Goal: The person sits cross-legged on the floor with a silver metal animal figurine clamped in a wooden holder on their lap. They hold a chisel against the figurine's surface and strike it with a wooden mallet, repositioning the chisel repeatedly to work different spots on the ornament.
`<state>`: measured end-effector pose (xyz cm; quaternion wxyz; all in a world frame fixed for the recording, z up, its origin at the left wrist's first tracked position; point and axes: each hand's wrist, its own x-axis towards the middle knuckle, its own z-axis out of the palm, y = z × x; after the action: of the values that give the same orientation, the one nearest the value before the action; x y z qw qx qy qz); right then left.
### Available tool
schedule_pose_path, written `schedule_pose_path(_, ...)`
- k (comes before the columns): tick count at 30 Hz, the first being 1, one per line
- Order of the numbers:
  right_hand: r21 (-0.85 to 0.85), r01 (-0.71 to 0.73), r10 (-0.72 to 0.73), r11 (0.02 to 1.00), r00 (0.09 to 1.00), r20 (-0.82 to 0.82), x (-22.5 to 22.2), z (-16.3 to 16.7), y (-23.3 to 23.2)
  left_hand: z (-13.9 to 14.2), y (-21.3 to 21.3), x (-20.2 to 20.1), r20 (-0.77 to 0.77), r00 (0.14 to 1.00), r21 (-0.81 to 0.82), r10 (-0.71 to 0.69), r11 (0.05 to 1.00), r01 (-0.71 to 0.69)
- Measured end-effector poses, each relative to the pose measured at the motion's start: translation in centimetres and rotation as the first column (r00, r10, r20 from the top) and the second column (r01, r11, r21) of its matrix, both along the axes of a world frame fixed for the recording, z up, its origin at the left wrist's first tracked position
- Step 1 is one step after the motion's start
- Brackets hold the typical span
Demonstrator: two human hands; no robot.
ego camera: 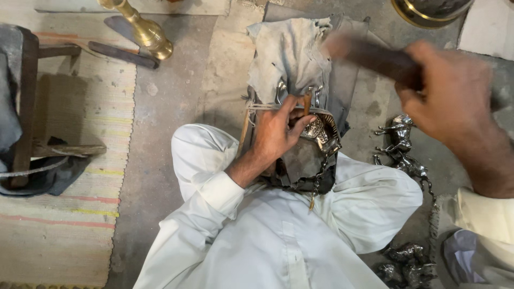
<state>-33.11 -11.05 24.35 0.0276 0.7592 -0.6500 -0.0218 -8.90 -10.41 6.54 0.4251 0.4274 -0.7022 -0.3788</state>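
A small silver casting lies on grey cloth between the knees, the left hand pinching a thin punch upright onto it. The right hand, fist shut round a blurred hammer, is raised above the floor's right edge, silver horse figures just beside the right knee.

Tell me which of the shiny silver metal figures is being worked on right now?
The silver piece under the left hand, pressed against the grey cloth between the knees. The horse-like figure and the cluster at lower right lie untouched on the floor.
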Motion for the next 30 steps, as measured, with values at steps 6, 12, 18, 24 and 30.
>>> schedule_pose_path(6, 0.092, -0.149, 0.171, 0.985, 0.926, -0.336, 0.1, -0.6, 0.6, -0.8, 0.4, 0.0, -0.092, 0.994, 0.042, 0.053, 0.998, -0.049)
schedule_pose_path(12, 0.410, 0.173, -0.131, 0.896, 0.983, -0.128, -1.2, -1.5, 0.0, -2.1, -1.3, 1.5, -0.498, 0.849, 0.407, 0.175, 0.912, 0.051)
schedule_pose_path(18, 0.491, 0.185, -0.266, 0.851, 0.959, 0.099, -2.1, -4.1, 0.6, -1.7, -1.9, 1.6, -0.461, 0.882, 0.433, 0.095, 0.892, 0.130)
schedule_pose_path(24, 0.542, 0.018, -0.350, 0.840, 0.781, 0.516, -4.3, -7.8, 2.4, -0.6, -3.6, 2.1, -0.404, 0.911, 0.327, -0.078, 0.918, 0.224)
schedule_pose_path(30, 0.670, 0.020, -0.611, 0.742, 0.431, 0.664, -5.0, -11.1, 4.6, 0.7, -4.5, 2.8, -0.258, 0.948, 0.365, -0.187, 0.889, 0.275)
